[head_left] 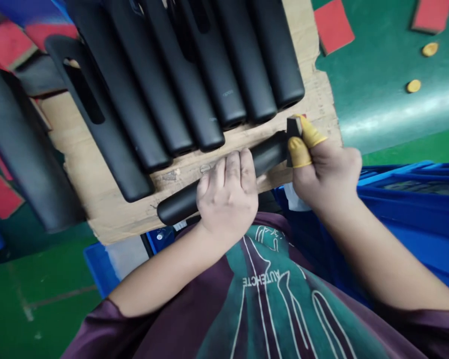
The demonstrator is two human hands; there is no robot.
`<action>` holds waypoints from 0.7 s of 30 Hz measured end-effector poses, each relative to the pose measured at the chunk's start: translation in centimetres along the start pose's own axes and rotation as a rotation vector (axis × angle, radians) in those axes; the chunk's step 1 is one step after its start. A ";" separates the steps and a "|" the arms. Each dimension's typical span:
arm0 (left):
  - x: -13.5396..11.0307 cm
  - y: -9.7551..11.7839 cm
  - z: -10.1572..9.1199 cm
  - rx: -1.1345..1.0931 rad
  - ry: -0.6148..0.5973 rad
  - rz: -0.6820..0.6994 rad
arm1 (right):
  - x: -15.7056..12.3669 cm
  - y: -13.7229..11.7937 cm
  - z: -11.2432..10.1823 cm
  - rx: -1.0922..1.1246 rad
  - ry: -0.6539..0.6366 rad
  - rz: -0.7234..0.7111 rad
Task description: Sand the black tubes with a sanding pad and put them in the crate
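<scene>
A long black plastic housing (181,202) lies slantwise on a cardboard sheet close to my body. My left hand (230,192) is closed over its middle, palm down, with the fingers wrapped across the top. At its right end my right hand (320,162) wears yellow finger covers on thumb and forefinger. Those two fingers pinch a small flat dark block (294,128) against the end of the housing. Just beyond, several similar black housings (209,80) lie side by side, some with a long slot and small pale lettering.
The cardboard sheet (108,219) rests on a green table (381,75). Red pads (333,26) and two yellow finger covers (413,86) lie at the right. Another black housing (30,149) is at far left. Blue crates (415,214) stand below right.
</scene>
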State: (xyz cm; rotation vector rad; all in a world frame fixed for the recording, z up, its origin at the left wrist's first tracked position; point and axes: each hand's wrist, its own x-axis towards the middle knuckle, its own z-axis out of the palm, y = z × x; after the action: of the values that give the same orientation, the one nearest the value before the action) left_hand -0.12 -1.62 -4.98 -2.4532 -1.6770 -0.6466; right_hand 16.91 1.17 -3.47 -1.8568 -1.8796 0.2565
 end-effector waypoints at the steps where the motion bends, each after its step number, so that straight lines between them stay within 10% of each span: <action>1: 0.0 0.0 0.0 0.002 0.016 0.013 | -0.2 0.0 0.0 0.005 -0.002 0.003; 21: -0.4 0.6 -0.3 0.022 0.037 0.022 | -2.3 -1.5 0.2 -0.149 0.000 -0.042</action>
State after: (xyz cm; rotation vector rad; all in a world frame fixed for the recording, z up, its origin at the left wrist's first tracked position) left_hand 0.25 -2.26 -4.81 -2.4262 -1.6329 -0.6628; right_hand 15.36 -1.10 -3.43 -1.9105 -1.9827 0.1052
